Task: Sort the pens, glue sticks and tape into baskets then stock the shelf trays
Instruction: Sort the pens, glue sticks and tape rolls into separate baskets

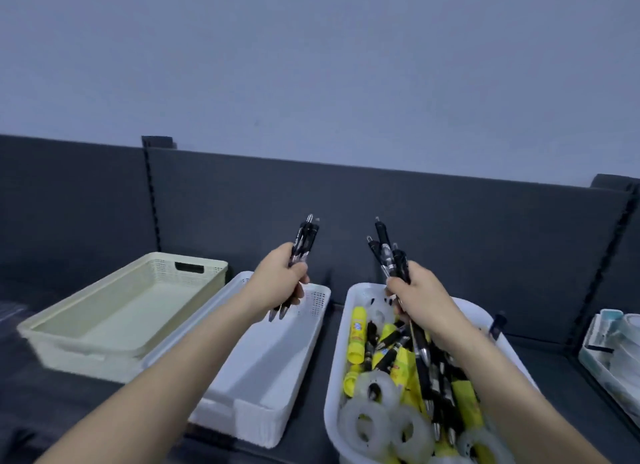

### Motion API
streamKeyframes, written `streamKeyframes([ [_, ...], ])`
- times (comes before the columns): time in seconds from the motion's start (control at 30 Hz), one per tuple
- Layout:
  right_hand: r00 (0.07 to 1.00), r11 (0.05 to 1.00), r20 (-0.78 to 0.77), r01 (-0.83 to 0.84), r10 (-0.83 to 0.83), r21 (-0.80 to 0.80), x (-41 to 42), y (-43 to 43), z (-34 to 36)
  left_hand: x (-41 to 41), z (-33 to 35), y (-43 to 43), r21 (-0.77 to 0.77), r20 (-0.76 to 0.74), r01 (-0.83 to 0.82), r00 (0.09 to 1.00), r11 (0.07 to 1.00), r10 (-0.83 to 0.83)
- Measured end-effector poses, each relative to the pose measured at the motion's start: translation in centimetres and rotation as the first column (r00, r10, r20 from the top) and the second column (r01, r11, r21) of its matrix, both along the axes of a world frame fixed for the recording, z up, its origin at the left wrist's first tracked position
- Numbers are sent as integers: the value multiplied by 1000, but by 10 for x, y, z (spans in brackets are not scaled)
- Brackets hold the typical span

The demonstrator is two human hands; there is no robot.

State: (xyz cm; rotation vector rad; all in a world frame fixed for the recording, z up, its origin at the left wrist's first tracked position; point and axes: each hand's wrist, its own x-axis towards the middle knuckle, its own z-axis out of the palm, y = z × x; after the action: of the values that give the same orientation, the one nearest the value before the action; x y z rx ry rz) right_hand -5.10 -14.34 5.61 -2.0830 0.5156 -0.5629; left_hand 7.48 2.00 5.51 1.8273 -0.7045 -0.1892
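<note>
We stand at the dark shelf (540, 370), where three baskets sit side by side. The cream basket (69, 352) on the left holds nothing we can see. The mixed bin (332, 377) on the right is piled with tape rolls (367, 425), yellow glue sticks (358, 335) and loose black pens. Between them the white basket (263, 425) shows only its bare floor. A tray (595, 356) of other stock peeks in at the far right edge.

Our left hand (277, 276) is curled round a small bundle of pens (304, 238), held upright over the far end of the white basket. Our right hand (422, 297) clasps a bigger, splayed bunch of pens (388, 252) just above the mixed bin.

We judge this to be the sorting step, pens first. The next move calls for lowering both bundles into the white basket and laying them lengthwise. The right bunch fans out, so we should square it up before letting go, or a pen may slip back into the bin.
</note>
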Motion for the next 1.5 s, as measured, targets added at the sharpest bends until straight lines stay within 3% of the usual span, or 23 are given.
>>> streamKeyframes([
  [0.3, 968, 942, 22, -249, 250, 223, 106, 99, 11, 81, -2, 135, 30, -70, -248, 966, 968, 249],
  [0.53, 971, 923, 158, -221, 179, 315, 236, 203, 12, 172, -12, 219, 48, -71, -326, 942, 944, 329],
  [0.63, 987, 941, 102, -152, 127, 304, 282, 236, -4, 206, -21, 223, 122, -63, -286, 954, 951, 295],
  [0.73, 987, 979, -115, -88, 110, 184, 308, 251, -42, 229, -39, 216, 259, -90, -199, 969, 945, 229],
  [0.83, 930, 995, -354, -91, 101, 47, 312, 255, -74, 238, -61, 209, 402, -124, -116, 976, 908, 179],
  [0.97, 844, 985, -523, -168, 120, -47, 309, 253, -85, 242, -76, 204, 595, -58, -44, 994, 803, 97],
  [1.2, 827, 900, -557, -302, 83, -315, 296, 254, -77, 245, -84, 203, 652, 81, -38, 997, 757, -20],
  [1.37, 885, 791, -466, -278, -10, -545, 265, 243, -59, 235, -76, 203, 650, 247, -90, 964, 754, -98],
  [1.5, 899, 741, -425, -216, -102, -636, 229, 219, -51, 216, -64, 185, 619, 346, -104, 926, 778, -152],
])
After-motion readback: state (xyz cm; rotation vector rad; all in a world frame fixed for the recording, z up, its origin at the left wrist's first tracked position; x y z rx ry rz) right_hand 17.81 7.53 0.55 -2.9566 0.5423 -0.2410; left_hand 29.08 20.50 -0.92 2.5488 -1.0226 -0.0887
